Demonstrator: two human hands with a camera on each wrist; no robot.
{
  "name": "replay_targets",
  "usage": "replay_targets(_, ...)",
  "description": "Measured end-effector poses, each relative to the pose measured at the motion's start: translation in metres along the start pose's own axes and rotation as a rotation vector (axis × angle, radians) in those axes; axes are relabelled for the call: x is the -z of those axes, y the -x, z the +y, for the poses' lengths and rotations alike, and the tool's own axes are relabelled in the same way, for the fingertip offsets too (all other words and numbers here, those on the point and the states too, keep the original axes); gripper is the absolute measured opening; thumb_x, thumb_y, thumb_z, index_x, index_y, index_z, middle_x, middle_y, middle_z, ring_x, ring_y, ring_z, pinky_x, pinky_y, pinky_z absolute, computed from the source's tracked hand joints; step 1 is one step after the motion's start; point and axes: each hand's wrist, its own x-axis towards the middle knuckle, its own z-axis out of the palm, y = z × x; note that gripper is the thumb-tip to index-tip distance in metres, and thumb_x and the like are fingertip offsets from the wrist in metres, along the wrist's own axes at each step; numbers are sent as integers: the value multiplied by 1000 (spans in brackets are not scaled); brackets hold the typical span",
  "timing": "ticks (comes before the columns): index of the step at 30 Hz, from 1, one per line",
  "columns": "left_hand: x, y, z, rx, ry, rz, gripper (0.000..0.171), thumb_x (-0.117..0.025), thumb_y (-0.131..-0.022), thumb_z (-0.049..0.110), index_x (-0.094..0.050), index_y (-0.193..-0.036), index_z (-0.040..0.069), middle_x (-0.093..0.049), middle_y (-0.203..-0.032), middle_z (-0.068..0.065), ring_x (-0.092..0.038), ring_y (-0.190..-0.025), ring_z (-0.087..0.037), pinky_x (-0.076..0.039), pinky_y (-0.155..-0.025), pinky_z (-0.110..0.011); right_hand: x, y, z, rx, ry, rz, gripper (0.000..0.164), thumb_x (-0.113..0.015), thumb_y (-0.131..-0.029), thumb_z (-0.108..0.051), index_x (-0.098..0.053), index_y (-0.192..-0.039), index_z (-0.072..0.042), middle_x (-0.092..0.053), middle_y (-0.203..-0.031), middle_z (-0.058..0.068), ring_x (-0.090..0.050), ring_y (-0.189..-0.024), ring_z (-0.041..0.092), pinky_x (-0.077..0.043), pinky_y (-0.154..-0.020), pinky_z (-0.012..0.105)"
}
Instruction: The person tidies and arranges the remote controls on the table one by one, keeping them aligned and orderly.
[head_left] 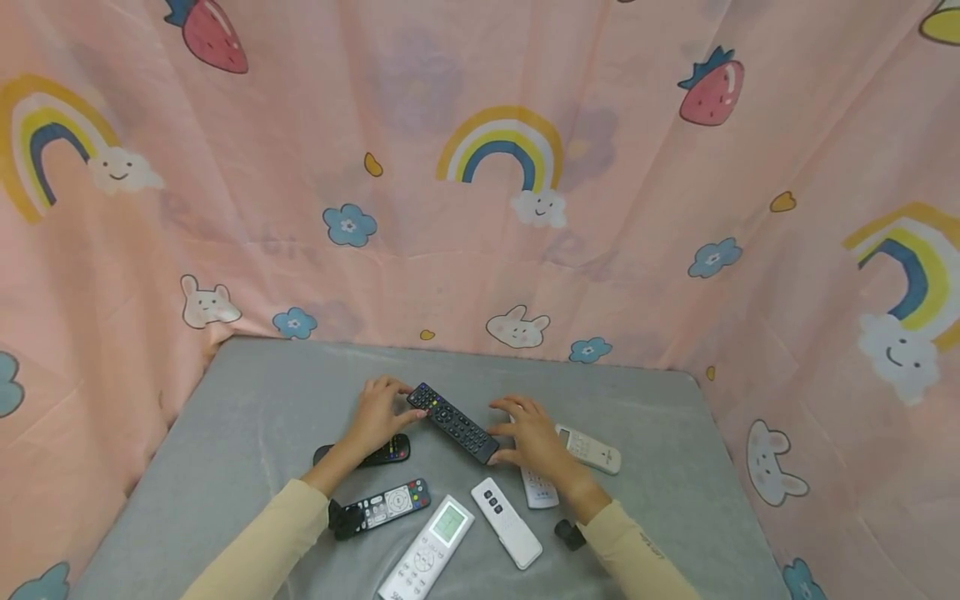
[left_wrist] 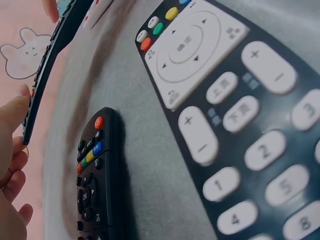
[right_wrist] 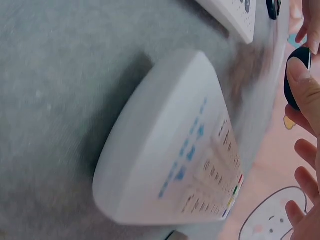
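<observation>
A long black remote control (head_left: 453, 423) with many small buttons is held up in front, lying diagonally between both hands. My left hand (head_left: 377, 417) pinches its upper left end between thumb and fingers. At the lower right end, the thumb and fingers of my right hand (head_left: 536, 442) grip it. The left wrist view shows this remote (left_wrist: 47, 70) nearly edge-on, raised off the surface. In the right wrist view its dark end (right_wrist: 290, 92) sits between thumb and index finger, while the other fingers are spread. Below the left forearm lies a smaller black remote (head_left: 390, 450), partly covered.
On the grey cloth-covered table (head_left: 247, 417) lie a black remote with white buttons (head_left: 397, 502), a white remote with a screen (head_left: 427, 550), a plain white remote (head_left: 506, 523), another white one (head_left: 540, 490) under the right wrist, and a cream remote (head_left: 592, 450). A pink printed curtain (head_left: 420, 283) surrounds the table.
</observation>
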Motion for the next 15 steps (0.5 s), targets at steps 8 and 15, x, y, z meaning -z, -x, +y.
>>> replay_targets(8, -1, -6, -6, 2, 65, 85, 49, -82, -78, 34, -67, -114, 5, -64, -113, -15, -51, -103, -31, -41, -87, -45, -4, -7, -9, 27, 20, 50, 46, -81, -70, -51, -78, -104, -21, -61, -135, 0, -50, -131, 25, -40, -111, 53)
replay_targets(15, 5, -12, -13, 19, 81, 86, 48, -81, -79, 31, -65, -115, 3, -65, -115, -16, -52, -105, -31, -42, -91, -46, -9, -17, -21, 41, 15, 59, 50, -79, -72, -52, -77, -109, -20, -67, -120, -2, -56, -118, 20, -45, -105, 43)
